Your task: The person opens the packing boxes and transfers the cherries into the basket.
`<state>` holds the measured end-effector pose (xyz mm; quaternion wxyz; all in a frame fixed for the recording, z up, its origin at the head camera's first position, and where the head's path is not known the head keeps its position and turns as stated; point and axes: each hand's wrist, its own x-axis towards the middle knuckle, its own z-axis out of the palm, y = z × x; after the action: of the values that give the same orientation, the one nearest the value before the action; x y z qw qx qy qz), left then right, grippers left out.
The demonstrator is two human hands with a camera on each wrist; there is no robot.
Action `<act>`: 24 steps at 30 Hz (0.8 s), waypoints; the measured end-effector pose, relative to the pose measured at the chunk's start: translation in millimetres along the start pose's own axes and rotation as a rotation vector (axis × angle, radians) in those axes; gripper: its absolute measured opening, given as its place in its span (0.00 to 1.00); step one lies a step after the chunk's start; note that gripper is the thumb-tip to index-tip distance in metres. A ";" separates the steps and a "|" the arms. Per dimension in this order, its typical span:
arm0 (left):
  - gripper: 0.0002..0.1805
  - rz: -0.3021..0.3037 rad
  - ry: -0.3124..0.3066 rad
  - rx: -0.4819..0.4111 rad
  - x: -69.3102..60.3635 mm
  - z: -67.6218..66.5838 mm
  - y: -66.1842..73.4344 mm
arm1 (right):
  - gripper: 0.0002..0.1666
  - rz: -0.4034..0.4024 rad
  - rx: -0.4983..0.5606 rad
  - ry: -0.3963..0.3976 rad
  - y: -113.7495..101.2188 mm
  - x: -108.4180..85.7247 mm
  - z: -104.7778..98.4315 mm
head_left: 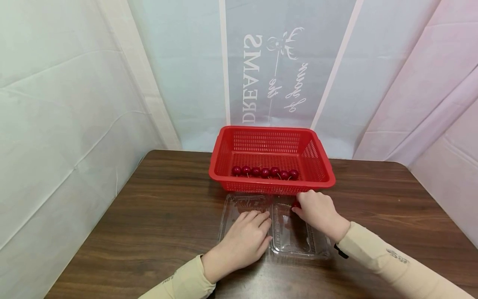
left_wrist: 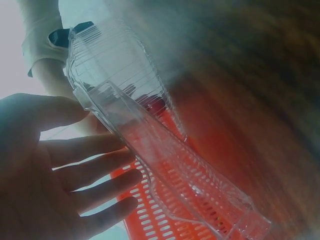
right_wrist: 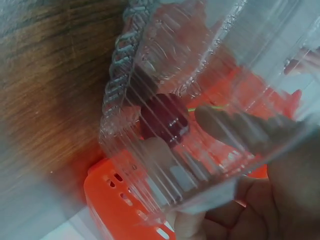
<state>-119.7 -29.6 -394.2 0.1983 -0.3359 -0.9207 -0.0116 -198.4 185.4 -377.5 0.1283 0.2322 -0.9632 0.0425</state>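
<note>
A clear plastic clamshell box [head_left: 291, 248] lies opened flat on the table, its two halves side by side. My left hand [head_left: 244, 237] rests over the left half near the middle fold; in the left wrist view its fingers [left_wrist: 100, 192] are extended along the plastic edge. At the far end of the right half, my right hand [head_left: 319, 209] pinches a dark red cherry [right_wrist: 165, 119] between thumb and fingers, seen through the ribbed plastic wall. A green stem [right_wrist: 205, 108] shows beside that cherry. Several more cherries [head_left: 265, 172] sit in a row inside the red basket [head_left: 272, 183].
The perforated red basket stands directly behind the clamshell, close to its far edge. Brown wood-grain table [head_left: 149, 216] extends to both sides. Pale curtains [head_left: 190, 70] with printed lettering hang behind the table, and white cloth [head_left: 56, 124] hangs at the left.
</note>
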 end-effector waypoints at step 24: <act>0.19 0.004 0.019 0.008 -0.5 0.2 -0.9 | 0.20 -0.028 0.015 0.062 -7.9 7.5 18.4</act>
<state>-120.0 -30.6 -394.4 0.2083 -0.3368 -0.9182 -0.0108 -205.3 172.5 -393.0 0.1568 0.2452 -0.9551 0.0549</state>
